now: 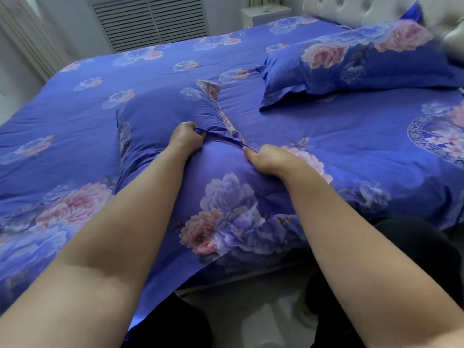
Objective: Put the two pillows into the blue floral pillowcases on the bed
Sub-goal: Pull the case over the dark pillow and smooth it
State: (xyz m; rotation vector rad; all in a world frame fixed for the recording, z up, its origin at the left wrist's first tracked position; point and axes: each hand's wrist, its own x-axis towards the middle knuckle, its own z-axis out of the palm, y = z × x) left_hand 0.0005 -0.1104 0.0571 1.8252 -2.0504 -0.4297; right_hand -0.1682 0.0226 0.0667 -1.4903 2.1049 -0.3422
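Left hand (186, 136), right hand (261, 156) both pinched pillowcase (165, 109) opening near finished pillow (356, 64); uneven tug risked hem slipping.

Both hands reach forward over the bed (75, 101), which is covered in blue floral bedding. The left hand (184, 139) grips a bunched fold of the near pillowcase (226, 197), fingers curled round the fabric. The right hand (263, 159) pinches the same fabric edge just beside it, the cloth stretched between them. The near pillowcase bulges at the bed's front edge. A second filled pillow (364, 64) lies well apart, near the tufted headboard (351, 8). A slatted vent (150, 21) shows on the far wall.
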